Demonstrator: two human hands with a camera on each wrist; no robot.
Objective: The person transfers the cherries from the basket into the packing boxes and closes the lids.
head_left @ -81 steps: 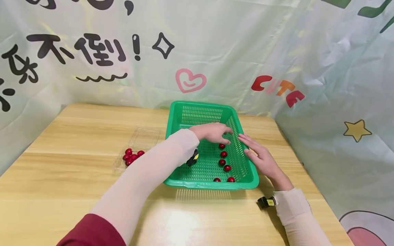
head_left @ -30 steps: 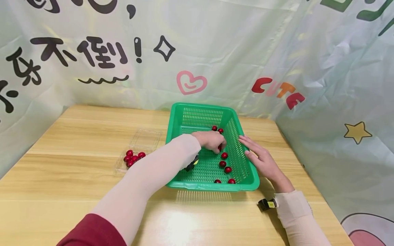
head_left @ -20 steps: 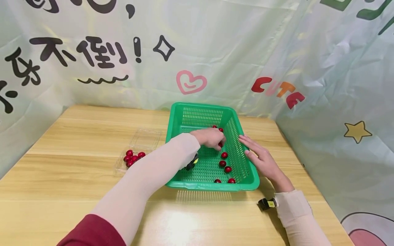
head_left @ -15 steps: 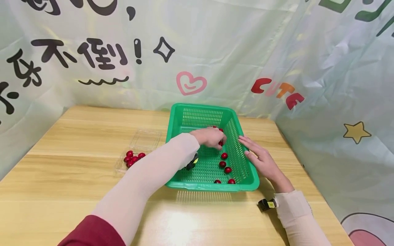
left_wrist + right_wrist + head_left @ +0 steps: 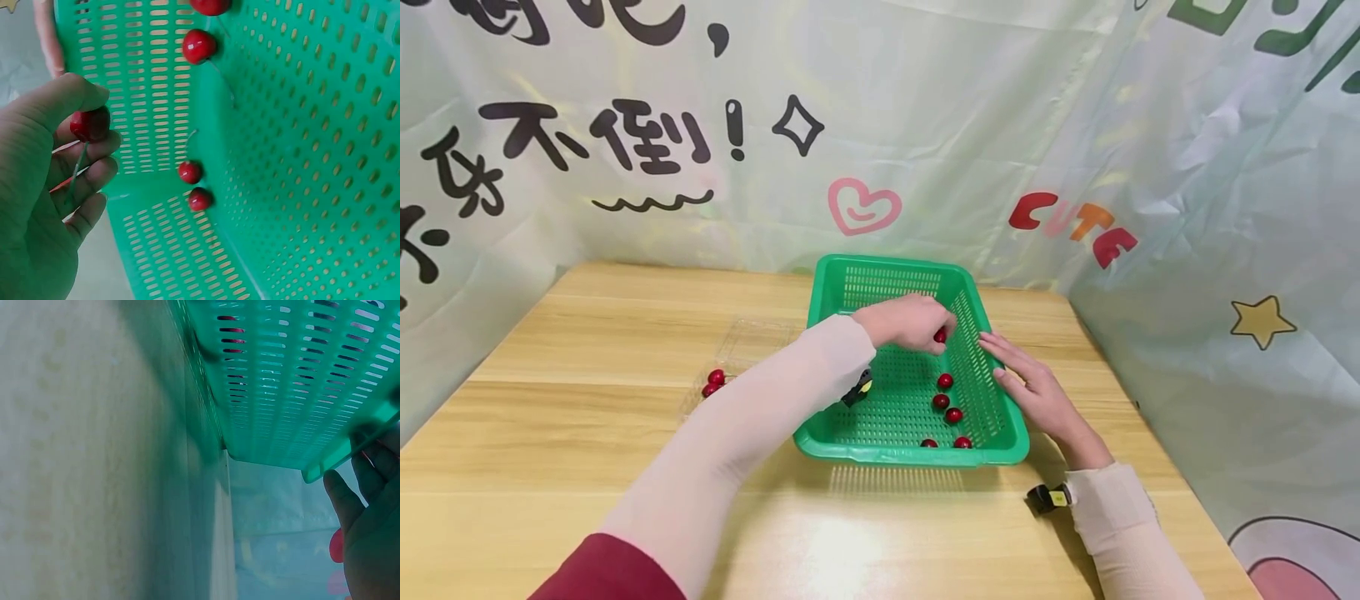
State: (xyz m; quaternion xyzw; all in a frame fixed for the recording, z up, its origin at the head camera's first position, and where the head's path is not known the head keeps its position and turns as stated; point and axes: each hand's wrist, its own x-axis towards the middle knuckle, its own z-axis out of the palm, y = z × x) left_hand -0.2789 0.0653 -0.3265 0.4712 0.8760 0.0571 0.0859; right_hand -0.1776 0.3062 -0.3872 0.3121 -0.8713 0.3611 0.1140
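Note:
My left hand (image 5: 910, 323) is inside the green plastic basket (image 5: 880, 456), near its right wall. Thumb and fingers pinch a dark red cherry (image 5: 90, 124), whose stem hangs down across the fingers in the left wrist view. On the basket floor lie several more cherries (image 5: 945, 381), some with stems. Two cherries (image 5: 195, 184) sit by the far end in the left wrist view; in the head view the left hand hides them. My right hand (image 5: 1037, 392) rests on the basket's right rim, fingers fairly straight.
Left of the basket, a clear plastic box (image 5: 751, 340) with its lid folded back stands on the wooden table (image 5: 625, 467). Some cherries (image 5: 716, 377) are in it, partly covered by the left sleeve. A printed curtain (image 5: 925, 125) closes off the back and sides.
Earlier the left hand was over the basket with loose fingers. It then reached down, took hold of a cherry, and has now raised it a little. The right hand has stayed on the rim.

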